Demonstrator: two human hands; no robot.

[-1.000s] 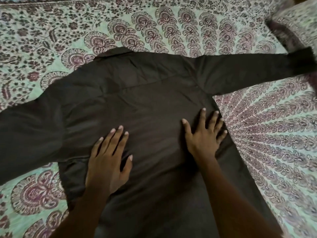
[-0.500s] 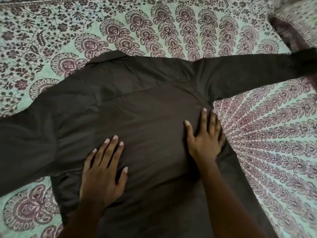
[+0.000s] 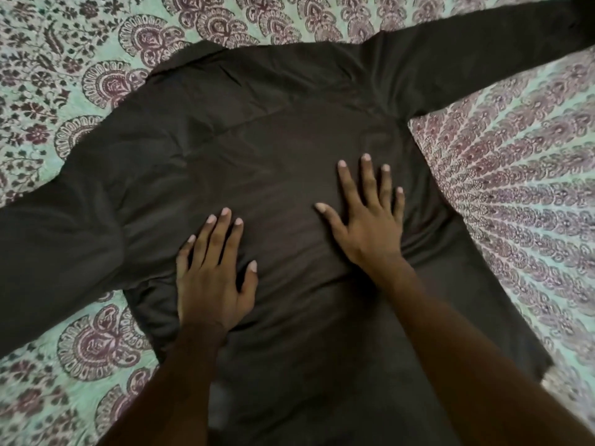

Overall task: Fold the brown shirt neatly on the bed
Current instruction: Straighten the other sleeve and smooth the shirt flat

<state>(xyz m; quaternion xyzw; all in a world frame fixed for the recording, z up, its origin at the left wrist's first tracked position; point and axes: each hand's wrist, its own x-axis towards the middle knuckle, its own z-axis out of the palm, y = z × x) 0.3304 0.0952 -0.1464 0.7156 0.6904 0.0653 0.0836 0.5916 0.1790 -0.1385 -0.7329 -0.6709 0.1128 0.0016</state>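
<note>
The brown shirt (image 3: 257,149) is laid flat, back side up, on the bed, w/ the collar (image 3: 190,56) pointed away from the camera and toward upper left. Both sleeves are spread outward: the left sleeve (image 3: 54,252) is run off the left edge of the frame, the right sleeve (image 3: 483,49) is stretched toward the upper right corner. The lower body of the shirt is extended toward the camera, partly hidden under the forearms. A seam is seen across the upper back; light creases are bunched around the palms.

The left hand (image 3: 212,278) is placed palm down on the shirt's mid-back, left of centre, fingers straight and close together, thumb splayed to the right; nothing is gripped. The right hand (image 3: 370,220) is pressed flat on the fabric right of centre, slightly farther up toward the collar, fingers fanned apart, thumb pointed left. The 2 hands are set near each other but apart, w/ bare cloth between the thumbs.

The shirt is surrounded by a bedsheet (image 3: 515,188), pale green w/ maroon paisley & floral print
</note>
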